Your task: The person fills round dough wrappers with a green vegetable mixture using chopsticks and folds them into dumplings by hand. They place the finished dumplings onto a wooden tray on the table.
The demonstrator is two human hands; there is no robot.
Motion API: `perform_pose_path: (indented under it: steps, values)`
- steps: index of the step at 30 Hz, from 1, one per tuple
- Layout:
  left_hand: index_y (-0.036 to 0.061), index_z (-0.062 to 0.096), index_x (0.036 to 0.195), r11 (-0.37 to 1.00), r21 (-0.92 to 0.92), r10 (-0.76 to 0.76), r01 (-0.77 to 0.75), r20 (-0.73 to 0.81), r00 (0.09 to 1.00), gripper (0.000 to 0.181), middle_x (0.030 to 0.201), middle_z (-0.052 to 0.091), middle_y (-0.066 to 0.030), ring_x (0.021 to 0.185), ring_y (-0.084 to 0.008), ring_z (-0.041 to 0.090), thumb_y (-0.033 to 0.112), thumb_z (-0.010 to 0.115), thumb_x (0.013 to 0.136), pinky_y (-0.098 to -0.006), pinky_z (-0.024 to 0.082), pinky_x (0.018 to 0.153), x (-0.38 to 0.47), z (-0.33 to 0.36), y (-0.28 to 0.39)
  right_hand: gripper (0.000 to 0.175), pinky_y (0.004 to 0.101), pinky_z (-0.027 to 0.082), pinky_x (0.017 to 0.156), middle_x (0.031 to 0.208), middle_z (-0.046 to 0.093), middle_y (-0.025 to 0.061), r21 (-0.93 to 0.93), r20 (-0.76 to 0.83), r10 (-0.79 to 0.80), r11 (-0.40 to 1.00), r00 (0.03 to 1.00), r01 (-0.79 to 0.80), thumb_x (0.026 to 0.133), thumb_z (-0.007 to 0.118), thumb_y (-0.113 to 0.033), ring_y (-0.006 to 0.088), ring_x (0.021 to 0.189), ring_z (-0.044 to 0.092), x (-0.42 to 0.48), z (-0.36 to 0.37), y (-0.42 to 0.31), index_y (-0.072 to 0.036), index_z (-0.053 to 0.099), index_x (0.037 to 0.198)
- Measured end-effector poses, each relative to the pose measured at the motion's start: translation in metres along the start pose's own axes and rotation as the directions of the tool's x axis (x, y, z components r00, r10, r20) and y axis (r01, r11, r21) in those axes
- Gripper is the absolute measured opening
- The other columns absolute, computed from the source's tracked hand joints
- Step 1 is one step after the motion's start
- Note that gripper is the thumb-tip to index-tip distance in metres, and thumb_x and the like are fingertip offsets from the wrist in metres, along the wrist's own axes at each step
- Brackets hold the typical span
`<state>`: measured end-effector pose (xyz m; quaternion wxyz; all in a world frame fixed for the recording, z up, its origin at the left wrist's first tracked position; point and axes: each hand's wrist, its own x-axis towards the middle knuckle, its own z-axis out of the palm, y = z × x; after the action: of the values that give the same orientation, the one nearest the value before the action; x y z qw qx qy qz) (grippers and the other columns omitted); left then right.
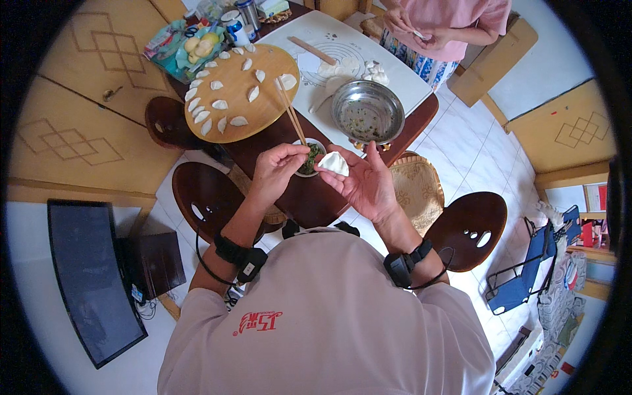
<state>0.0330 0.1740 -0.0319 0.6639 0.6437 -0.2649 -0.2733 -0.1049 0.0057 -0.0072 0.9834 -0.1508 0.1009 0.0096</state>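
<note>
My right hand (368,185), palm up and thumb spread, supports a folded white dumpling (334,163) at its fingertips. To its left, my left hand (279,170) has thumb and forefinger drawn together over the rim of a small white bowl (323,146). Chopped green filling (312,157) shows inside that bowl. A pair of wooden chopsticks (291,111) slants from the bowl toward the round board; whether my left fingers touch them, I cannot tell. Both forearms wear black straps with small devices.
A round wooden board (234,101) bears several dumplings and a flat wrapper (288,81). Right of it stand a steel bowl (368,113) with filling remnants, wrappers (345,66) and a rolling pin (311,49). Across the table, another person's hands (419,34) hold something small and white. Stools surround the table.
</note>
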Motion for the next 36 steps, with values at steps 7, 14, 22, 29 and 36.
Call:
perform_pose_path:
  steps: [7, 14, 22, 29, 36]
  values:
    - [0.0015, 0.066, 0.100, 0.999, -0.033, -0.026, 0.027, 0.025, 0.999, 0.012, 0.092, 0.066, -0.0016, 0.086, -0.0080, 0.059, 0.006, 0.065, 0.090, -0.0229, 0.048, 0.080, -0.002, -0.010, 0.002, 0.062, 0.0399, 0.047, 0.102, 0.129, 0.053, 0.0210, -0.064, 0.040, -0.023, 0.998, 0.999, 0.025, 0.096, 0.053, -0.044, 0.0372, 0.116, 0.057, 0.003, 0.005, 0.012, 0.004, 0.044, 0.134]
    - [0.0033, 0.064, 0.104, 0.951, -0.258, -0.166, 0.171, 0.040, 0.985, 0.016, 0.096, 0.066, -0.0032, 0.090, -0.0112, 0.061, 0.008, 0.066, 0.088, -0.0250, 0.048, 0.082, -0.001, -0.025, -0.007, 0.071, 0.0396, 0.044, 0.106, 0.131, 0.052, 0.0255, -0.129, 0.021, -0.024, 0.991, 0.999, 0.027, 0.095, 0.053, -0.046, 0.0368, 0.119, 0.056, 0.004, 0.004, 0.016, 0.007, 0.034, 0.139]
    - [-0.0006, 0.063, 0.115, 1.000, 0.002, 0.028, -0.028, 0.147, 0.989, 0.028, 0.105, 0.064, -0.0075, 0.100, -0.0153, 0.061, 0.005, 0.066, 0.088, -0.0300, 0.051, 0.086, -0.002, -0.011, 0.020, 0.058, 0.0399, 0.047, 0.102, 0.128, 0.053, 0.0130, -0.233, 0.053, -0.048, 0.971, 0.997, 0.059, 0.097, 0.053, -0.040, 0.0261, 0.118, 0.056, 0.005, 0.014, 0.023, -0.001, 0.040, 0.137]
    - [-0.0013, 0.069, 0.102, 0.916, 0.276, 0.241, -0.291, 0.203, 0.949, 0.019, 0.104, 0.065, -0.0098, 0.099, -0.0169, 0.062, 0.002, 0.069, 0.084, -0.0298, 0.052, 0.084, -0.003, 0.002, 0.038, 0.071, 0.0390, 0.047, 0.102, 0.127, 0.053, 0.0123, -0.144, 0.130, 0.035, 0.989, 0.991, -0.016, 0.096, 0.042, -0.058, 0.0222, 0.116, 0.056, 0.007, 0.014, 0.021, -0.001, 0.035, 0.138]
    - [-0.0009, 0.072, 0.088, 0.897, 0.319, 0.266, -0.306, 0.164, 0.950, 0.009, 0.099, 0.067, -0.0094, 0.092, -0.0183, 0.064, 0.000, 0.072, 0.080, -0.0309, 0.052, 0.081, -0.003, 0.006, 0.033, 0.076, 0.0388, 0.048, 0.100, 0.126, 0.053, 0.0134, -0.131, 0.110, 0.027, 0.991, 0.994, -0.013, 0.095, 0.040, -0.061, 0.0215, 0.114, 0.057, 0.007, 0.017, 0.019, 0.001, 0.033, 0.138]
